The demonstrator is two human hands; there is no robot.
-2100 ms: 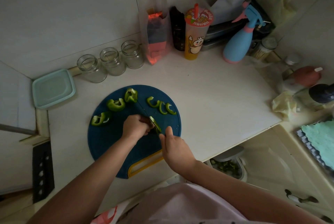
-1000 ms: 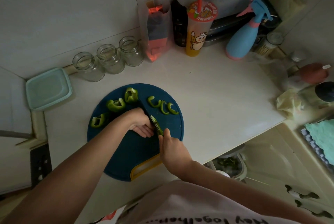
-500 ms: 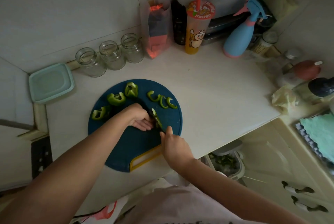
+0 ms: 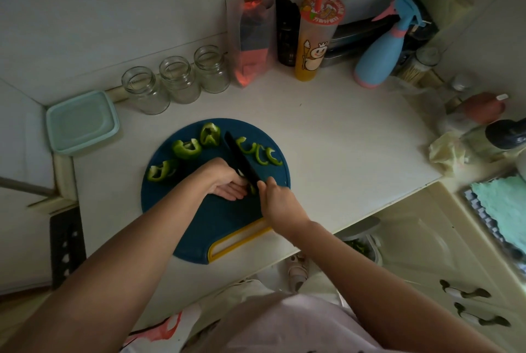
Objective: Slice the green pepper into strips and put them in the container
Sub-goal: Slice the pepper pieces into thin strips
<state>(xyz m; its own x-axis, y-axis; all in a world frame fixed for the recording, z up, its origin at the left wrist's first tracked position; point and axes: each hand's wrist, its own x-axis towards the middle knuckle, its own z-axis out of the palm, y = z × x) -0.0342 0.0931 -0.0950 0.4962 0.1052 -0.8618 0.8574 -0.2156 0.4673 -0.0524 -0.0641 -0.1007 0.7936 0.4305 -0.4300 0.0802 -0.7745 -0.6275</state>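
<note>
Mid-cut on the cutting board [image 4: 199, 224], fingertips right up against the blade.

Your right hand [image 4: 280, 204] is clenched on the handle of the black knife [image 4: 242, 160], with the blade angled away across the board. Your left hand [image 4: 225, 184] grips the pepper piece [image 4: 252, 189] with its fingers curled, touching the blade side; the piece is mostly hidden. Cut strips [image 4: 260, 153] lie just right of the blade and three uncut chunks [image 4: 186, 149] lie left of it. The teal container [image 4: 81, 122] sits at the counter's left corner, well apart from the board, and looks lidded.

- **Nicked fingertip:** most likely, because the piece is small and leaves no margin.
- **Piece rolling:** the curved skin may roll under pressure and give ragged strips.
- **Board tipping:** the handle end overhangs the counter edge, so a hard push could tip it.
- **Dropped strips:** the carry to the container is long.
</note>
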